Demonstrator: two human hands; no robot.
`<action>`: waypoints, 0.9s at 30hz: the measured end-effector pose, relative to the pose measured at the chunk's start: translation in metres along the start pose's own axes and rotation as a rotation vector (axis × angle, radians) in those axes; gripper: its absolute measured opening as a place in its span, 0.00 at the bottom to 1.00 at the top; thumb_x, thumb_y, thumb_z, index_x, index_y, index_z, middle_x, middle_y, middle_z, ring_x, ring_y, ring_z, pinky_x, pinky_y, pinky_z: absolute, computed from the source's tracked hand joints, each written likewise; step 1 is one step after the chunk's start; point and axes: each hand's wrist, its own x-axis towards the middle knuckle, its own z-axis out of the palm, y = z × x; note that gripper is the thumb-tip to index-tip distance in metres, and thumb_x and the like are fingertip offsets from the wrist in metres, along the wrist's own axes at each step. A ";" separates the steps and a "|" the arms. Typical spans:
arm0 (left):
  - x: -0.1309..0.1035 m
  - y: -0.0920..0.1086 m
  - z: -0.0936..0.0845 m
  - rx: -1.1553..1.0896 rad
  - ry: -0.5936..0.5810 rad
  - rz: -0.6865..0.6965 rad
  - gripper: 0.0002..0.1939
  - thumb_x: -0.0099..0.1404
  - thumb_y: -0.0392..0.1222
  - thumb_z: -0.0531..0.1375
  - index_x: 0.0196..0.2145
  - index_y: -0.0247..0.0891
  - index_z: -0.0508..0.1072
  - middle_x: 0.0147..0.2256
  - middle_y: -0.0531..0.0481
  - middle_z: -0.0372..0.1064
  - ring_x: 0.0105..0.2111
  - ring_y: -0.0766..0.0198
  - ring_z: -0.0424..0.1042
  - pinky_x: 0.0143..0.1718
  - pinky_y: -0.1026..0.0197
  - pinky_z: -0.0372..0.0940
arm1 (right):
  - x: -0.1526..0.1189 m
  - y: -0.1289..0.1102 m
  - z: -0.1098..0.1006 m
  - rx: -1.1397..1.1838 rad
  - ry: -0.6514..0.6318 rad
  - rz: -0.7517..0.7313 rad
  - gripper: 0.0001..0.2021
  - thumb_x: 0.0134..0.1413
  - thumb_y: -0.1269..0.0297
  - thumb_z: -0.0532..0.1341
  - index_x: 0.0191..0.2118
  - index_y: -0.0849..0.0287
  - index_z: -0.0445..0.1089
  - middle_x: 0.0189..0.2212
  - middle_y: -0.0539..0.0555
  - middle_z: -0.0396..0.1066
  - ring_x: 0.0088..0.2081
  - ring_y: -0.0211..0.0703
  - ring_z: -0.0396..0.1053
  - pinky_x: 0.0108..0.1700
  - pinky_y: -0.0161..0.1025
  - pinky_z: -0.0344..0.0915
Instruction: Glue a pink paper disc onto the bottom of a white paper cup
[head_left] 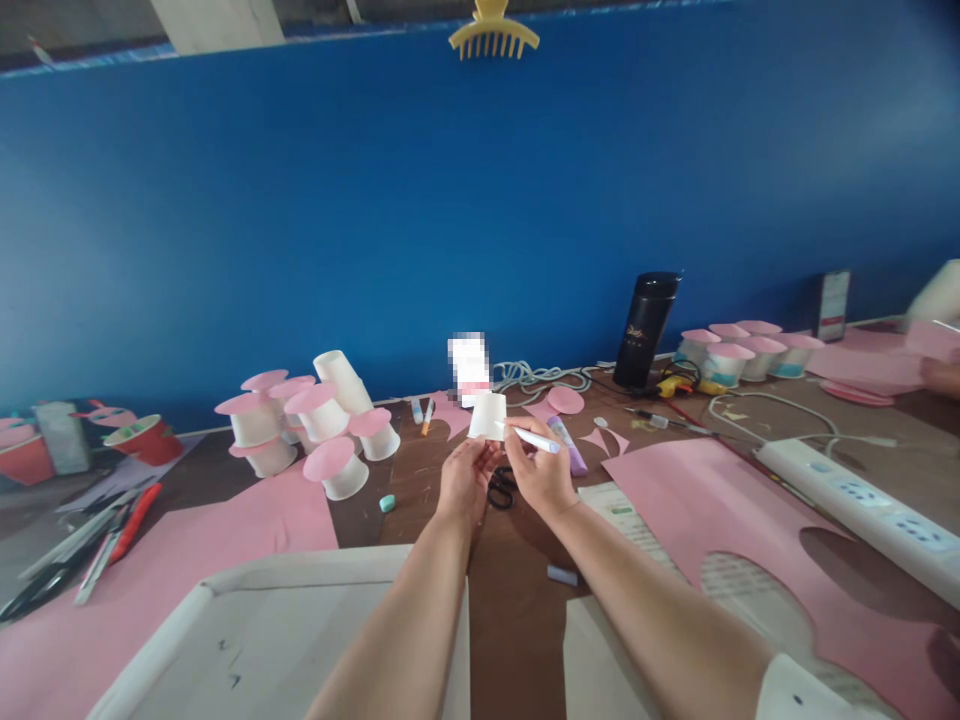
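In front of me, my left hand [465, 482] grips a white paper cup [489, 412] near its lower rim, with the narrow end up. My right hand [541, 478] is closed around a white marker [538, 440]. The marker's tip points left and reaches the cup's side; whether it touches, I cannot tell. Black-handled scissors [501, 490] lie on the table between my wrists. Just right of my right hand is a purple tube [568, 446], with a pink paper disc [565, 400] behind it.
Paper cups topped with pink discs [330, 458] stand at left, more [727, 362] at back right. A black thermos [648, 330] stands by the blue wall. Pink sheets [720, 490] and a power strip [862, 500] lie right, cutters [112, 545] left. Another person's hand [941, 378] shows at right.
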 end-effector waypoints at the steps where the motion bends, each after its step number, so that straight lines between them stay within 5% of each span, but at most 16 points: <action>1: 0.000 0.000 0.000 0.002 -0.002 0.001 0.03 0.55 0.31 0.61 0.25 0.30 0.72 0.24 0.47 0.71 0.27 0.68 0.72 0.34 0.67 0.69 | 0.000 0.000 0.000 -0.003 -0.001 -0.002 0.08 0.57 0.63 0.56 0.39 0.57 0.70 0.36 0.54 0.74 0.38 0.44 0.72 0.41 0.40 0.69; 27: -0.002 0.001 0.003 0.026 -0.001 0.008 0.02 0.52 0.31 0.63 0.24 0.30 0.73 0.24 0.48 0.71 0.26 0.68 0.72 0.35 0.65 0.68 | -0.001 -0.003 -0.001 -0.025 -0.029 -0.012 0.07 0.56 0.63 0.56 0.37 0.56 0.70 0.35 0.54 0.74 0.38 0.45 0.72 0.40 0.39 0.69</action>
